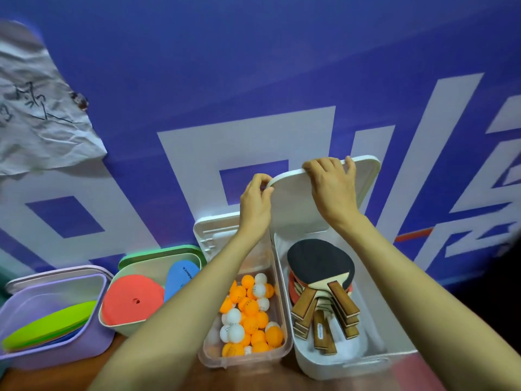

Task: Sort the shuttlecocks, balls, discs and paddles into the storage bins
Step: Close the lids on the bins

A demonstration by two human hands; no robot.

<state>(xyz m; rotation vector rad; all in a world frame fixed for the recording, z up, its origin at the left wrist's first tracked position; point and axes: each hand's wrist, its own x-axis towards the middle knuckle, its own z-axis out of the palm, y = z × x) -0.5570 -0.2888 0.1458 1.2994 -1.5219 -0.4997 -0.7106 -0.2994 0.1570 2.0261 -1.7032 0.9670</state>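
Head view: the left hand [255,200] pinches the corner and the right hand [332,184] grips the top edge of a white lid [294,208], upright behind the white bin [352,366] where the paddles [320,262] lie. Closing seems the step; next, lower it squarely onto the rim.

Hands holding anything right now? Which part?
Both hold the lid by its upper edge. The left hand pinches the left corner, and the right hand curls its fingers over the edge further right.
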